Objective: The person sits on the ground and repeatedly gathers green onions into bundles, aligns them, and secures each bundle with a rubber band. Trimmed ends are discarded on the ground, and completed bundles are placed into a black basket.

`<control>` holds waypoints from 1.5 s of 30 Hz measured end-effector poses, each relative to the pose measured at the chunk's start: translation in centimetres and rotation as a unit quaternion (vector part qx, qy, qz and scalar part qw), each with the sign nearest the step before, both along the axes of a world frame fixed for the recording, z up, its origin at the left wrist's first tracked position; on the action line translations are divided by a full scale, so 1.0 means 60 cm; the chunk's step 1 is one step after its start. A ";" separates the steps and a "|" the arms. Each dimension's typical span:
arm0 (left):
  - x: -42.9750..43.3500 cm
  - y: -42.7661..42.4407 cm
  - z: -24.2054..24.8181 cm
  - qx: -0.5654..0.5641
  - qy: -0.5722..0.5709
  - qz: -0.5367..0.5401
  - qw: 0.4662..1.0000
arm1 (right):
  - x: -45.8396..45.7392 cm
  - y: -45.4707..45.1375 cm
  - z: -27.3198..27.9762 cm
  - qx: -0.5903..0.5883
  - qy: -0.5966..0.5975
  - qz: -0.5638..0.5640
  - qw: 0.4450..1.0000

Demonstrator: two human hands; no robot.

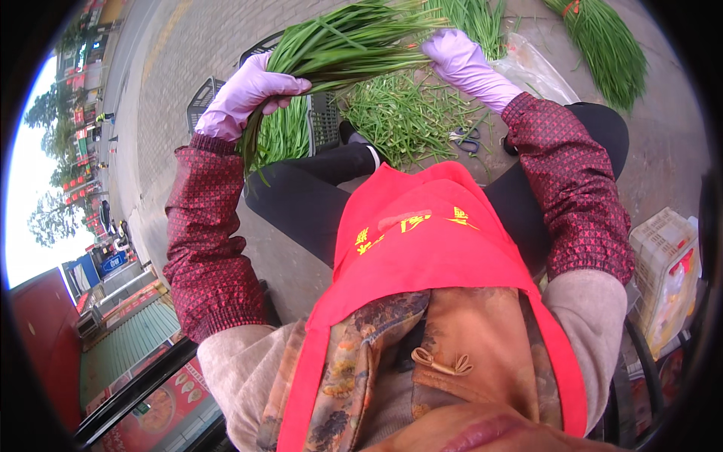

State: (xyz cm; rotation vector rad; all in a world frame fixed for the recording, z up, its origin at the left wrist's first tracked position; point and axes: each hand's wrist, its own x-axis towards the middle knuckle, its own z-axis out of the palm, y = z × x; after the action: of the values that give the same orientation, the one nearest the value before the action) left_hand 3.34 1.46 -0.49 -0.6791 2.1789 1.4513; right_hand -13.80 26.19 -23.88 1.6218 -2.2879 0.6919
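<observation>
My left hand (251, 93), in a light purple glove, is closed around the leafy side of a bunch of green garlic chives (339, 48). The bunch stretches across in front of me, raised above the ground. At its pale cut ends is my right hand (466, 65), also gloved, with its fingers curled against the stalks; some fingertips are hidden. Dark drooping leaves hang below my left hand. Beneath the bunch, a pile of trimmed chive pieces (404, 116) lies on the ground. Scissors with dark blue handles (466, 141) rest at the pile's right edge.
A dark plastic crate (325, 121) holding more chives (285, 133) stands beyond my left leg. Loose chives (471, 25) lie ahead near a clear plastic sheet (531, 65). A tied chive bundle (607, 53) is at the upper right. A pale plastic crate (663, 271) stands at right.
</observation>
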 end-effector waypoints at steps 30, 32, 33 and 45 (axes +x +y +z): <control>0.010 0.030 0.011 0.065 -0.018 0.097 0.993 | 0.044 -0.042 -0.046 -0.059 -0.051 -0.051 0.996; 0.015 0.041 0.006 0.069 -0.003 0.088 0.994 | 0.014 -0.042 -0.066 -0.033 -0.235 -0.080 0.968; 0.020 0.041 0.006 0.048 -0.011 0.087 0.995 | 0.002 -0.027 -0.076 -0.018 -0.259 -0.086 0.962; 0.043 0.004 -0.007 -0.058 -0.008 0.034 0.998 | -0.014 0.010 0.018 -0.086 -0.070 -0.087 0.990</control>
State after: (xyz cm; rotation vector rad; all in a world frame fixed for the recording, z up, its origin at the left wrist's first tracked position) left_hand 5.92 1.71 -0.94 -0.8077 2.2627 1.3554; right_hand -14.63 26.81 -22.81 1.3169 -2.3555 0.9564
